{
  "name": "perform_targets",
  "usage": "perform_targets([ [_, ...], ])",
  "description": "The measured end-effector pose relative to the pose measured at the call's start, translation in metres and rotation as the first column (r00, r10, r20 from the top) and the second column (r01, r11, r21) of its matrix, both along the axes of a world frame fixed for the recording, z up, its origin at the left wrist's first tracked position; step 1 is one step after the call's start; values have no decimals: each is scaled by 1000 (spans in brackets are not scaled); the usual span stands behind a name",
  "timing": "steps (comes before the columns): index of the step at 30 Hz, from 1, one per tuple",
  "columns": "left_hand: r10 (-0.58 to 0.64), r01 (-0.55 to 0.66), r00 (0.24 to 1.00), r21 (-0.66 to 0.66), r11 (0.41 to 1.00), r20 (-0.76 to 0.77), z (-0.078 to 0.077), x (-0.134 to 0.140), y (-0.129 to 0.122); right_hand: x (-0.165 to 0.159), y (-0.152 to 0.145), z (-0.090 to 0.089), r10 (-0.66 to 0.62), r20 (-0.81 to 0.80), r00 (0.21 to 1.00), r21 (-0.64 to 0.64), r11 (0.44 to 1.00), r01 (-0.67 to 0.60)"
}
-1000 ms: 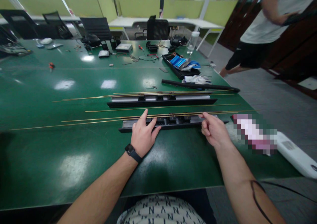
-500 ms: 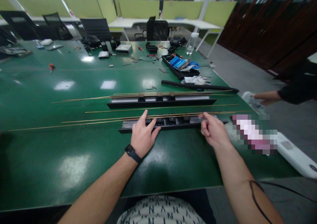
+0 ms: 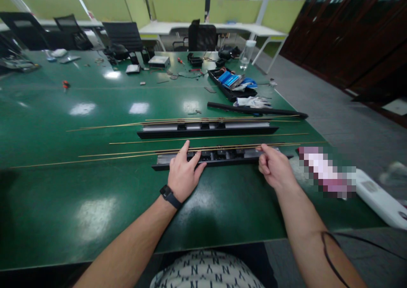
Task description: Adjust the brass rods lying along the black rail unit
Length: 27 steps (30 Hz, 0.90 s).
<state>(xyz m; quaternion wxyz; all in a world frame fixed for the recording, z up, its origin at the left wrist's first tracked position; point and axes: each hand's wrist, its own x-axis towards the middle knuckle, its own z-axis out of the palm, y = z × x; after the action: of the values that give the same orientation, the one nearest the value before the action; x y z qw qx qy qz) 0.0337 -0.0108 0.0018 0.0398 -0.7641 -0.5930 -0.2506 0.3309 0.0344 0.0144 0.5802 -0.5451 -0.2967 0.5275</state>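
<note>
My left hand (image 3: pixel 183 167) rests with fingers spread on the left part of the nearer black-edged rail (image 3: pixel 229 161). Its fingertips reach over thin brass-coloured rods (image 3: pixel 121 155) that run lengthwise across this rail and stick out far to the left. Toward the rail's right end, my right hand (image 3: pixel 274 165) is closed, its index finger and thumb pinched at a rod. The exact contact is partly hidden by the fingers. A single rod (image 3: pixel 229 138) lies on the table behind. Beyond it is a second rail (image 3: pixel 206 133), also with several rods across its top.
Behind the rails lie a black tube (image 3: pixel 280 112), white gloves (image 3: pixel 252 102) and a black tray (image 3: pixel 222 90) holding blue items. A water bottle (image 3: pixel 247 54) stands farther back. To my right are a blurred pink item (image 3: pixel 324 171) and a white device (image 3: pixel 380 199) by the green table's (image 3: pixel 95 211) edge.
My hands and the rods stay almost where they were. The other person's arm at the right has left the view, and a blurred white shape now shows lower at the right edge.
</note>
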Motion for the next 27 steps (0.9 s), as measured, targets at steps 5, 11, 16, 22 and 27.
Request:
perform_targets([
  [5,2,-2,1000,6,1000,4,-1,-1,0,1,1,-2,-1,22,1000,-4,1000,2],
  [11,-4,4,1000,4,1000,9,-2,-2,3,1,1,0,-20,52,998,-6,1000,20],
  [16,-6,6,1000,2,1000,-10,-2,-4,5,1,-1,2,-6,125,992,-7,1000,7],
  [22,-7,7,1000,2,1000,-15,-1,-4,5,0,-2,0,-4,240,971,-15,1000,8],
  [27,-17,17,1000,8,1000,-2,0,-3,5,-3,-3,1,14,282,959,-3,1000,-14],
])
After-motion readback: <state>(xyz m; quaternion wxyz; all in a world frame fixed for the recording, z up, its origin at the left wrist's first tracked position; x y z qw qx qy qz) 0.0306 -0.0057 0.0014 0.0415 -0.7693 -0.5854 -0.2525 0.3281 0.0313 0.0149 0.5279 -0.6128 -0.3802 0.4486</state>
